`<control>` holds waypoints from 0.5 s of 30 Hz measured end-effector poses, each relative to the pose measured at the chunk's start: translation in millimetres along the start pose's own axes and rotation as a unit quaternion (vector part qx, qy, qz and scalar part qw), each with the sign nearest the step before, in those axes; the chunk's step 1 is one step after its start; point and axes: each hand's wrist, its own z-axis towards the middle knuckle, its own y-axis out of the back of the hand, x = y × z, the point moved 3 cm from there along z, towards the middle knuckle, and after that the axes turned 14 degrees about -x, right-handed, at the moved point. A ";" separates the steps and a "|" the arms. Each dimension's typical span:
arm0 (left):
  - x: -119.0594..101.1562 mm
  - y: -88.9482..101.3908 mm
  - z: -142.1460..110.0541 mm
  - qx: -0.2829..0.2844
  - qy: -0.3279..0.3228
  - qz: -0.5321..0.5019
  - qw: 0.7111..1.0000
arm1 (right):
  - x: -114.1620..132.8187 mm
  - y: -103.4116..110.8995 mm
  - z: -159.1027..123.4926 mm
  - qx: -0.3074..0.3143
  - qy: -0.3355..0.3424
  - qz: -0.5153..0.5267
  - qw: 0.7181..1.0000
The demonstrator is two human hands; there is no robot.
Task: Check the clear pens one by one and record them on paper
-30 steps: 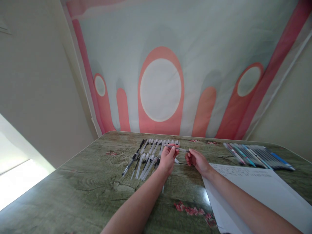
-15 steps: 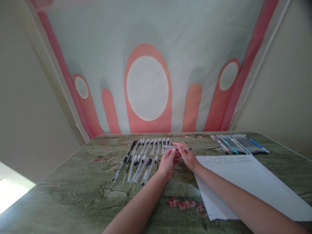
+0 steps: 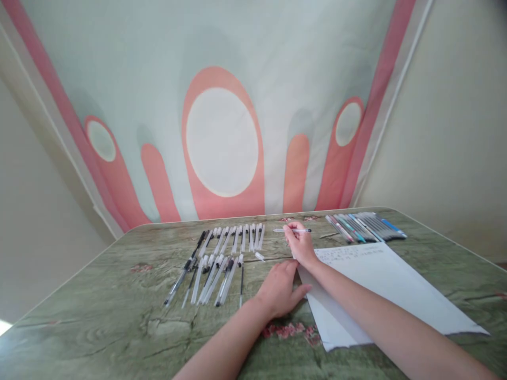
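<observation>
My right hand [image 3: 300,244] is closed on a clear pen [image 3: 302,230] with a dark end, held nearly level above the top left corner of a white sheet of paper [image 3: 380,295]. Rows of dark writing run along the upper edge of the sheet. My left hand [image 3: 280,287] lies flat with its thumb spread, at the left edge of the paper, and holds nothing. A small white pen cap [image 3: 259,256] rests on the table beyond it. To the left, clear pen barrels with white caps [image 3: 235,238] lie in a back row, with more pen parts [image 3: 214,279] in a front row.
The wood-patterned table [image 3: 106,306] has printed pink flowers. A row of assembled pens [image 3: 366,227], grey with some coloured, lies at the back right. Black pens [image 3: 180,279] lie at the left end of the rows. A backdrop [image 3: 222,142] with pink arches stands behind the table.
My left hand has let go of the pen and come down flat at the paper's edge. The right hand has carried the pen toward the paper. The view has turned right.
</observation>
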 end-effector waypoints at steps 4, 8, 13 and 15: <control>-6.4 -2.8 -1.3 0.049 -0.061 0.058 0.995 | 0.1 0.0 0.0 0.004 -0.023 0.023 0.999; -5.5 -5.6 -3.5 0.086 -0.108 0.118 0.983 | 4.4 -0.1 2.7 0.005 -0.033 0.038 0.999; 0.5 -5.3 -4.7 0.103 -0.133 0.154 0.974 | 8.6 10.6 25.4 0.000 -0.043 0.032 0.999; 1.4 -4.7 -4.4 0.112 -0.138 0.169 0.970 | 4.6 22.4 38.0 -0.010 -0.058 0.015 0.998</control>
